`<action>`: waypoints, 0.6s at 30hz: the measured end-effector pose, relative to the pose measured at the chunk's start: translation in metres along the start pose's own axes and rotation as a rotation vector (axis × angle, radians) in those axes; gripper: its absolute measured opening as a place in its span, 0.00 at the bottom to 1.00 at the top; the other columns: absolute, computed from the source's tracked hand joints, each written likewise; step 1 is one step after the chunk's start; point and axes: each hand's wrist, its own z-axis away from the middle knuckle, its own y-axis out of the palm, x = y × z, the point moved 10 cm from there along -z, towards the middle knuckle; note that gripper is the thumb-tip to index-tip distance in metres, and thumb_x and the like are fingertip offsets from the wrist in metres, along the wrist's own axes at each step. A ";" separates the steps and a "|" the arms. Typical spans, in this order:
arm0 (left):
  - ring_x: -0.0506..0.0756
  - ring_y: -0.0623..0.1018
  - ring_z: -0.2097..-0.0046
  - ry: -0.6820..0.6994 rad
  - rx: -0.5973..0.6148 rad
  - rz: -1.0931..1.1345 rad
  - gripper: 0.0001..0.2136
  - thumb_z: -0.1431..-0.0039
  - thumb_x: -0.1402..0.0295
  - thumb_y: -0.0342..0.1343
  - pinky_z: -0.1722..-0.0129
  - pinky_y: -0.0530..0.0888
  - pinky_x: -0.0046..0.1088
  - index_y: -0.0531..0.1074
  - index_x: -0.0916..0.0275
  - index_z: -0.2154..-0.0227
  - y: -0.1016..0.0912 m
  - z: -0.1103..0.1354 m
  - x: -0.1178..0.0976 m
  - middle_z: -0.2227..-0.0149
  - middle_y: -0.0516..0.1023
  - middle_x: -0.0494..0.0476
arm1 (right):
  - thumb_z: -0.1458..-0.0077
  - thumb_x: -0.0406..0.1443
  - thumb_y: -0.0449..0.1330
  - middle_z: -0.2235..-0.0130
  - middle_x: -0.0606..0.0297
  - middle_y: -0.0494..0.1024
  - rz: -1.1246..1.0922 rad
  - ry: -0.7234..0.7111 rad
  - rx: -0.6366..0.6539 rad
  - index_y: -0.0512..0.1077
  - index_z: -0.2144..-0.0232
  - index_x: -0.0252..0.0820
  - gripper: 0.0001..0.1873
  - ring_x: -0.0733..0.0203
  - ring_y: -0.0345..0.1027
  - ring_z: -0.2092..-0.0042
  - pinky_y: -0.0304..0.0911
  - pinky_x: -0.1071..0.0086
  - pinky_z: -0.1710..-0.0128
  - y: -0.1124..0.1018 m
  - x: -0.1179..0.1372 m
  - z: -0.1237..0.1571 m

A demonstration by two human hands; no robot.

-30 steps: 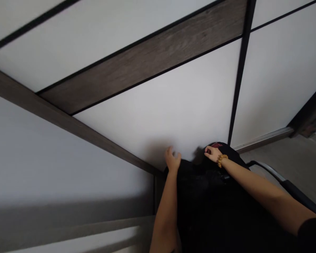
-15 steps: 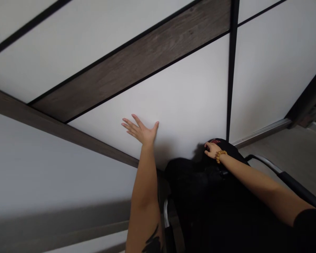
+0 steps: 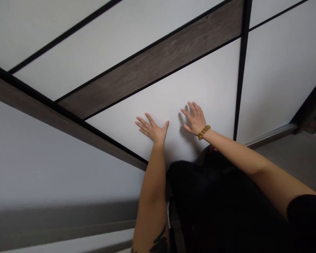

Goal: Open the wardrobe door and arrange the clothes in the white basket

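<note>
A sliding wardrobe door with a white lower panel [image 3: 216, 77] and a brown wood-grain band [image 3: 158, 59] stands before me. My left hand [image 3: 155, 131] lies against the white panel, fingers spread and thumb out to the right. To its right is my right hand [image 3: 196, 119], fingers apart and holding nothing. It casts a shadow close by on the panel; whether it touches cannot be made out. A beaded bracelet [image 3: 204, 132] circles my right wrist. Along the door's left side, a black edge strip [image 3: 55, 106] shows next to the wooden side post [image 3: 55, 118].
A black upright [image 3: 241, 77] divides this door from another white panel [image 3: 274, 80] on the right. A floor track [image 3: 271, 135] runs below that panel. Pale wall [image 3: 47, 161] fills the lower left. My black-clad legs [image 3: 195, 196] are close to the door, with chair metal [image 3: 169, 214] beside them.
My right hand has risen from my knee to the white panel. The door has shifted right, baring a black edge strip beside the wooden post. My left hand stays spread on the panel.
</note>
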 end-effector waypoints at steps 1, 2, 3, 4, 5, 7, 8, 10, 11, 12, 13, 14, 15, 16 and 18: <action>0.77 0.33 0.22 -0.001 -0.001 0.001 0.61 0.48 0.40 0.67 0.28 0.46 0.66 0.40 0.66 0.23 0.000 0.001 -0.002 0.22 0.29 0.78 | 0.42 0.43 0.64 0.21 0.56 0.38 0.026 -0.033 -0.003 0.54 0.26 0.50 0.45 0.36 0.28 0.22 0.33 0.34 0.26 -0.003 0.011 -0.017; 0.77 0.33 0.22 -0.001 0.002 0.005 0.61 0.48 0.40 0.67 0.28 0.47 0.66 0.41 0.66 0.23 0.001 0.002 -0.005 0.22 0.30 0.78 | 0.42 0.44 0.65 0.21 0.57 0.35 0.048 -0.051 0.008 0.51 0.25 0.50 0.49 0.36 0.25 0.22 0.29 0.33 0.26 -0.003 0.019 -0.031; 0.77 0.33 0.22 0.000 0.008 0.010 0.60 0.47 0.41 0.67 0.29 0.47 0.67 0.41 0.66 0.23 0.001 0.003 -0.007 0.22 0.30 0.78 | 0.44 0.45 0.67 0.21 0.57 0.32 0.068 -0.056 0.026 0.48 0.24 0.50 0.52 0.34 0.22 0.22 0.27 0.31 0.26 -0.001 0.024 -0.041; 0.77 0.33 0.22 0.004 0.014 0.017 0.59 0.46 0.41 0.66 0.29 0.48 0.68 0.41 0.65 0.23 0.001 0.004 -0.009 0.22 0.30 0.77 | 0.45 0.46 0.69 0.21 0.56 0.31 0.086 -0.052 0.047 0.46 0.23 0.49 0.55 0.32 0.21 0.22 0.26 0.30 0.27 0.002 0.026 -0.049; 0.77 0.33 0.22 0.014 0.018 0.025 0.57 0.45 0.43 0.66 0.29 0.48 0.67 0.42 0.64 0.23 0.000 0.006 -0.010 0.21 0.30 0.76 | 0.46 0.46 0.71 0.21 0.55 0.30 0.104 -0.046 0.067 0.45 0.23 0.48 0.58 0.30 0.20 0.22 0.25 0.29 0.27 0.006 0.026 -0.053; 0.75 0.36 0.22 0.055 0.018 0.047 0.53 0.43 0.47 0.66 0.28 0.49 0.64 0.46 0.64 0.24 -0.003 0.008 -0.010 0.21 0.33 0.75 | 0.49 0.46 0.73 0.21 0.54 0.30 0.139 -0.037 0.096 0.44 0.23 0.48 0.62 0.29 0.20 0.22 0.25 0.28 0.28 0.014 0.021 -0.054; 0.74 0.38 0.22 0.078 0.008 0.061 0.51 0.43 0.49 0.66 0.27 0.49 0.62 0.48 0.64 0.24 -0.006 0.009 -0.007 0.21 0.35 0.75 | 0.49 0.46 0.74 0.21 0.55 0.29 0.155 -0.039 0.104 0.43 0.22 0.49 0.63 0.29 0.19 0.22 0.25 0.28 0.28 0.018 0.017 -0.053; 0.72 0.42 0.22 0.098 -0.038 0.093 0.48 0.43 0.54 0.66 0.26 0.48 0.57 0.52 0.66 0.25 -0.017 0.009 0.010 0.21 0.39 0.75 | 0.50 0.48 0.74 0.21 0.56 0.27 0.183 -0.046 0.103 0.40 0.22 0.51 0.66 0.29 0.18 0.22 0.25 0.27 0.28 0.022 0.008 -0.051; 0.72 0.43 0.22 0.083 -0.072 0.111 0.48 0.44 0.55 0.67 0.25 0.48 0.56 0.53 0.66 0.26 -0.023 0.008 0.025 0.22 0.41 0.75 | 0.51 0.48 0.75 0.21 0.57 0.26 0.194 -0.048 0.096 0.38 0.22 0.52 0.67 0.29 0.17 0.22 0.25 0.27 0.28 0.022 0.004 -0.050; 0.72 0.44 0.22 0.049 -0.112 0.128 0.48 0.45 0.57 0.67 0.25 0.47 0.56 0.53 0.66 0.26 -0.030 0.005 0.043 0.22 0.41 0.75 | 0.51 0.49 0.75 0.21 0.57 0.24 0.204 -0.053 0.088 0.36 0.22 0.53 0.68 0.29 0.16 0.22 0.25 0.26 0.28 0.022 0.000 -0.049; 0.72 0.44 0.22 -0.003 -0.153 0.144 0.48 0.45 0.57 0.67 0.25 0.47 0.56 0.51 0.66 0.26 -0.038 0.002 0.064 0.22 0.41 0.75 | 0.51 0.50 0.74 0.21 0.58 0.23 0.211 -0.057 0.080 0.35 0.22 0.53 0.69 0.28 0.15 0.23 0.24 0.26 0.28 0.022 -0.002 -0.049; 0.72 0.44 0.22 -0.068 -0.192 0.156 0.49 0.46 0.58 0.67 0.25 0.48 0.56 0.50 0.66 0.26 -0.044 -0.002 0.088 0.22 0.40 0.76 | 0.51 0.50 0.74 0.21 0.58 0.21 0.215 -0.060 0.075 0.33 0.22 0.54 0.70 0.27 0.14 0.23 0.24 0.26 0.28 0.021 -0.005 -0.049; 0.72 0.44 0.22 -0.145 -0.225 0.164 0.50 0.45 0.58 0.66 0.25 0.48 0.57 0.47 0.66 0.25 -0.050 -0.006 0.112 0.22 0.40 0.77 | 0.51 0.50 0.74 0.21 0.59 0.21 0.216 -0.060 0.071 0.32 0.22 0.54 0.71 0.27 0.14 0.23 0.24 0.26 0.28 0.020 -0.007 -0.049; 0.72 0.44 0.22 -0.226 -0.252 0.167 0.51 0.45 0.58 0.66 0.25 0.49 0.56 0.44 0.67 0.25 -0.055 -0.009 0.136 0.22 0.40 0.78 | 0.51 0.50 0.75 0.21 0.60 0.20 0.216 -0.055 0.070 0.32 0.22 0.54 0.71 0.27 0.14 0.23 0.23 0.26 0.28 0.019 -0.009 -0.048; 0.71 0.47 0.22 -0.379 -0.266 0.173 0.52 0.42 0.57 0.65 0.25 0.51 0.54 0.40 0.69 0.24 -0.058 -0.016 0.177 0.23 0.43 0.80 | 0.51 0.49 0.75 0.21 0.60 0.22 0.211 -0.034 0.069 0.34 0.22 0.55 0.70 0.26 0.15 0.23 0.23 0.26 0.28 0.016 -0.013 -0.048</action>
